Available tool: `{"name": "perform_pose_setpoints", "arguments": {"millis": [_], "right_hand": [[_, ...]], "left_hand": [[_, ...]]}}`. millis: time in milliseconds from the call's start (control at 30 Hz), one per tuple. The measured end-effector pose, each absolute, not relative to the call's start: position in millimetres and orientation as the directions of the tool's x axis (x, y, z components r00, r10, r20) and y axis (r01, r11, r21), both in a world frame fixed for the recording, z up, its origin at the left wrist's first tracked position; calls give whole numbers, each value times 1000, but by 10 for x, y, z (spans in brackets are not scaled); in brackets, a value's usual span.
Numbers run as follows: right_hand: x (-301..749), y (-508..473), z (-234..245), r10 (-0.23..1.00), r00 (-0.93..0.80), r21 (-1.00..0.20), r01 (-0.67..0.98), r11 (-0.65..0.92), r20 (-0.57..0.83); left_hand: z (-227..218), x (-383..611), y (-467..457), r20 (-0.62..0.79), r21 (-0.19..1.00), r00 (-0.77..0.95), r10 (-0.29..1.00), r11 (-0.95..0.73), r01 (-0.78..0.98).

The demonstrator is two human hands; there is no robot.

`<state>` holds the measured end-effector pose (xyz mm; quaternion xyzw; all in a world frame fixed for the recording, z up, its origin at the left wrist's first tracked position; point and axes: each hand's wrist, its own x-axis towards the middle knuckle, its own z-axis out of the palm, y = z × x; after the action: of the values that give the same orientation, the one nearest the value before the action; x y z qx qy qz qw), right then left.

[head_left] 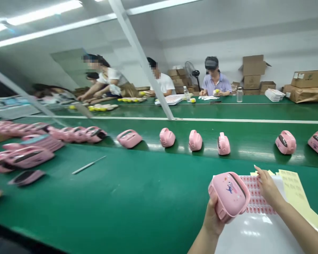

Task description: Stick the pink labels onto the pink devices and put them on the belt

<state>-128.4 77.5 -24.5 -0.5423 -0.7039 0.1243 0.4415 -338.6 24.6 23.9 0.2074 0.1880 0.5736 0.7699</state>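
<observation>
My left hand (213, 217) grips a small pink plastic case with a carry handle (229, 194) from below and the left side. A dark blue and pink printed picture shows on its face, and a dark strip runs along one side. My right hand (269, 188) hovers at a sheet of small red-pink oval stickers (253, 199), index finger stretched out and the other fingers loosely bent. Anything tiny at its fingertips is too small to make out. The sticker sheet lies over a glossy white sheet (243, 234). Pale yellow sheets (294, 187) lie to its right.
Several similar pink cases (166, 137) stand in a row along the green table (137, 183). More are crowded at the left, near a white pen-like tool (88, 165). Slanted white posts (141, 56) cross the view. Co-workers (216, 83) sit beyond, near cardboard boxes (310, 79).
</observation>
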Motion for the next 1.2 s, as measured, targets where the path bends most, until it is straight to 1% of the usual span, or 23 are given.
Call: {"name": "perform_pose_setpoints", "arguments": {"millis": [67,167,267,333,367,433,500,533,633,733,800,900,1000,1100,1200], "right_hand": [[-1282,750,-239,877,-1,-675,638,370,480],[-1294,717,-166,896,51,-740,585,331,441],[-1340,694,16,922,156,-845,475,244,354],[-1402,661,228,943,209,-928,324,184,260],[-1444,633,358,958,204,-961,228,156,203],[-1547,552,644,986,109,-992,23,121,123],[-1663,460,910,996,-25,-992,-98,79,82],[-1719,417,1018,994,-85,-990,-129,60,72],[-1842,327,1210,979,-202,-993,-121,7,31],[-1879,291,1250,969,-248,-995,-93,-16,7],[-1876,282,1243,967,-253,-995,-99,-18,8],[-1874,268,1230,974,-227,-993,-115,-14,13],[-1886,244,1221,979,-204,-992,-124,-3,23],[-1898,214,1209,982,-183,-997,-70,26,39],[-1904,187,1195,985,-155,-997,-13,72,73]], "left_hand": [[252,-3370,250,-43,599,178,983,168,-783],[331,-3369,245,27,687,39,999,10,-727],[433,-3406,227,136,777,43,990,-80,-625],[489,-3455,211,203,842,71,976,-137,-522],[512,-3482,203,229,870,78,970,-168,-463],[552,-3532,192,261,908,95,961,-211,-361],[580,-3567,193,279,921,125,952,-229,-314],[587,-3578,199,282,923,148,948,-226,-312],[563,-3589,231,237,909,183,954,-151,-389],[490,-3591,263,134,850,180,975,-20,-527],[455,-3599,273,102,828,167,981,10,-561],[470,-3613,263,145,860,163,976,-43,-508],[538,-3621,239,242,915,200,949,-155,-372],[587,-3621,222,317,928,217,923,-254,-274],[598,-3624,222,349,921,204,915,-295,-252]]}}
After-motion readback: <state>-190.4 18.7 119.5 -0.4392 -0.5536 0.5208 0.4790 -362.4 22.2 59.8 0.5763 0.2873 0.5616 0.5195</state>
